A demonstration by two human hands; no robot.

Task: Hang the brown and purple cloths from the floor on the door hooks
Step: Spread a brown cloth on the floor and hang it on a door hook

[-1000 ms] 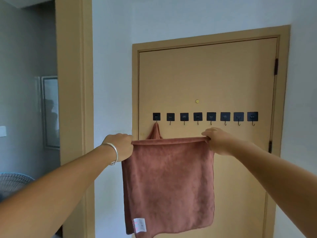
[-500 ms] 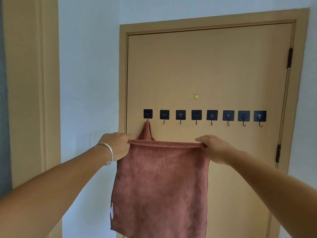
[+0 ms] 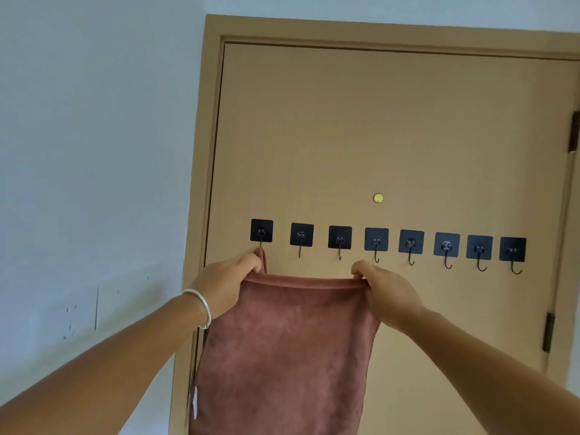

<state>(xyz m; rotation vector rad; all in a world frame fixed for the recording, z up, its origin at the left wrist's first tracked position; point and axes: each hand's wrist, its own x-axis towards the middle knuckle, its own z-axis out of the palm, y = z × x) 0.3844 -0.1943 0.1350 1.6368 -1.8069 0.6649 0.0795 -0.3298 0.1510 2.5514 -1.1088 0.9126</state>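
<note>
My left hand grips the top-left corner of the brown cloth, its peak touching the leftmost hook near the door's left edge. My right hand pinches the top-right corner, just below the fourth hook. Hem taut and about level. Judgement: seat the left corner fully, then lift the right corner onto its hook without slackening. Purple cloth not in view.

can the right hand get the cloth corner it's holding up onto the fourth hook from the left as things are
Probably yes. The right hand pinches the brown cloth at its top edge just below the fourth hook, which hangs bare, with nothing between them. The left hand holds the other end by the first hook.
</note>
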